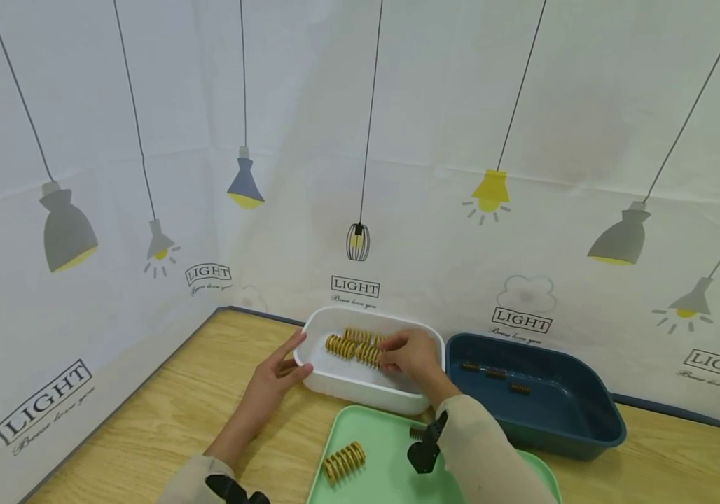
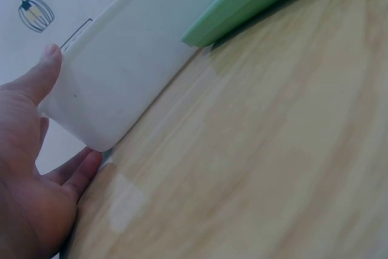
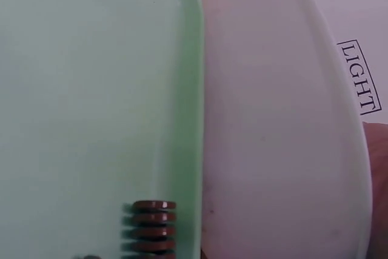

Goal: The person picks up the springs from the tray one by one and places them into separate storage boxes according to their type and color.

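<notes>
My left hand point(image 1: 270, 374) holds the left end of a white bin point(image 1: 360, 385), thumb near the front corner and fingers by the end rim. In the left wrist view the fingers point(image 2: 85, 171) reach the bin's bottom edge. Inside the bin, my right hand point(image 1: 412, 353) has bent fingers pinching at a gold coil spring point(image 1: 369, 355), its right end hidden by them. Another gold spring point(image 1: 340, 346) lies to the left of it, and more lie behind. The right wrist view shows only the bin's outer wall point(image 3: 273, 125) and part of a hand at the right edge.
In front, a green tray point(image 1: 391, 469) holds a large gold spring point(image 1: 344, 462) and a small brown spring point(image 1: 417, 434), partly behind the right wrist. A dark blue bin point(image 1: 562, 406) with three brown springs point(image 1: 495, 374) adjoins the white bin. Behind is a lamp-printed curtain point(image 1: 423, 231).
</notes>
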A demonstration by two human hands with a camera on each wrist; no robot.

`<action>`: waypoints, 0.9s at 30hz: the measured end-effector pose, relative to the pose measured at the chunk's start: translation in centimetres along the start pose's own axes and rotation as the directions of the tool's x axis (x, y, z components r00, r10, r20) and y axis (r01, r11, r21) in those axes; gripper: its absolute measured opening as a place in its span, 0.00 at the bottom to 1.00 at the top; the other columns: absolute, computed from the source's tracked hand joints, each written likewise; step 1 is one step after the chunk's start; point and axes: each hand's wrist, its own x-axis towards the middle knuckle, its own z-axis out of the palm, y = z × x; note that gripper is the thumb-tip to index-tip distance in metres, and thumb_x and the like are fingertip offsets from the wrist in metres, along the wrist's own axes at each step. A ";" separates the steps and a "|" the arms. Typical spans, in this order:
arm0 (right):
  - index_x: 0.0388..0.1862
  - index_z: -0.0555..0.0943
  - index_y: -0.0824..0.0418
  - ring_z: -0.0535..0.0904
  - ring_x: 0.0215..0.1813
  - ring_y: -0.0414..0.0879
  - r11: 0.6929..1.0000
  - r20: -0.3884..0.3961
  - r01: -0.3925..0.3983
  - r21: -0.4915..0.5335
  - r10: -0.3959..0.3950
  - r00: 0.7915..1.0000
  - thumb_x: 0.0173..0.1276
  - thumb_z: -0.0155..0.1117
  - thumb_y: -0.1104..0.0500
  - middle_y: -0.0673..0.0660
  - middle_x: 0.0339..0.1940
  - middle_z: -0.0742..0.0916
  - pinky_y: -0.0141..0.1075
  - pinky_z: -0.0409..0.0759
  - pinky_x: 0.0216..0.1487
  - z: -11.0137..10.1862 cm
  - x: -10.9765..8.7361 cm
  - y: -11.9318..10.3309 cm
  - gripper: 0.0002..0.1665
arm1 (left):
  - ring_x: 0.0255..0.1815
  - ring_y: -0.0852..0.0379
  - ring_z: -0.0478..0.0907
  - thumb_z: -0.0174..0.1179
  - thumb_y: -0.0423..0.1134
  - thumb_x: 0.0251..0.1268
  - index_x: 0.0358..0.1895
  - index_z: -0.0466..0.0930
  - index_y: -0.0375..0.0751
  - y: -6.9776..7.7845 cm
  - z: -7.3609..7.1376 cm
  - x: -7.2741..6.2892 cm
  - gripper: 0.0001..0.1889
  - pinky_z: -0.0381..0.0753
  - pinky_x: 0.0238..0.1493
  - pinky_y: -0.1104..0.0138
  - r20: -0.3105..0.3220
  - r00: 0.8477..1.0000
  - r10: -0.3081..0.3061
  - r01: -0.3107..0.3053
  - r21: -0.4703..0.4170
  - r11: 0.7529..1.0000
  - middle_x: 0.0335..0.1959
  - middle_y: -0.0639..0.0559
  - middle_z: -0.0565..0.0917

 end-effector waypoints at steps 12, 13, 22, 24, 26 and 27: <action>0.43 0.85 0.67 0.83 0.30 0.45 0.996 0.078 0.090 -0.028 -0.088 0.993 0.59 0.69 0.67 0.57 0.32 0.87 0.45 0.82 0.38 -1.9 -1.5 -1.8 0.12 | 0.62 0.44 0.70 0.64 0.43 0.64 0.72 0.63 0.52 -0.2 0.0 0.0 0.34 0.72 0.56 0.61 0.001 1.000 0.019 -0.019 -0.015 1.000 0.73 0.59 0.58; 0.44 0.85 0.67 0.83 0.30 0.45 0.995 0.086 0.100 -0.026 -0.097 0.991 0.61 0.68 0.66 0.57 0.32 0.87 0.46 0.82 0.39 -2.0 -1.7 -1.9 0.12 | 0.62 0.43 0.70 0.63 0.42 0.64 0.72 0.63 0.51 -0.2 0.0 0.0 0.34 0.72 0.56 0.61 0.000 1.000 0.020 -0.020 -0.015 1.000 0.74 0.59 0.58; 0.46 0.85 0.63 0.81 0.32 0.48 0.985 0.094 0.161 0.065 -0.166 0.982 0.64 0.68 0.59 0.56 0.35 0.85 0.41 0.78 0.33 -4.3 -4.3 -2.0 0.13 | 0.63 0.43 0.69 0.63 0.43 0.64 0.72 0.63 0.51 -0.1 0.0 -0.1 0.33 0.71 0.57 0.62 0.001 1.000 0.012 -0.012 -0.013 1.000 0.74 0.59 0.58; 0.46 0.85 0.61 0.81 0.33 0.48 0.983 0.085 0.161 0.085 -0.169 0.982 0.64 0.67 0.59 0.55 0.36 0.85 0.40 0.78 0.33 -5.1 -5.1 -1.7 0.12 | 0.63 0.43 0.69 0.64 0.43 0.64 0.72 0.63 0.52 -0.1 0.0 -0.1 0.33 0.71 0.57 0.61 0.006 1.000 0.011 -0.011 -0.012 1.000 0.74 0.60 0.58; 0.46 0.85 0.59 0.80 0.33 0.49 0.984 0.082 0.150 0.095 -0.158 0.984 0.64 0.68 0.58 0.56 0.37 0.85 0.42 0.79 0.34 -5.9 -5.8 -1.4 0.12 | 0.63 0.43 0.69 0.63 0.44 0.64 0.72 0.63 0.52 -0.1 0.0 -0.1 0.34 0.71 0.57 0.60 0.012 1.000 0.017 -0.017 -0.005 1.000 0.74 0.59 0.57; 0.45 0.85 0.58 0.80 0.33 0.49 0.985 0.084 0.144 0.098 -0.153 0.985 0.64 0.68 0.58 0.56 0.37 0.84 0.43 0.79 0.34 -6.2 -6.2 -1.2 0.12 | 0.63 0.43 0.69 0.63 0.44 0.64 0.72 0.62 0.52 0.0 -0.1 0.0 0.34 0.71 0.57 0.60 0.014 1.000 0.018 -0.018 0.001 1.000 0.74 0.58 0.57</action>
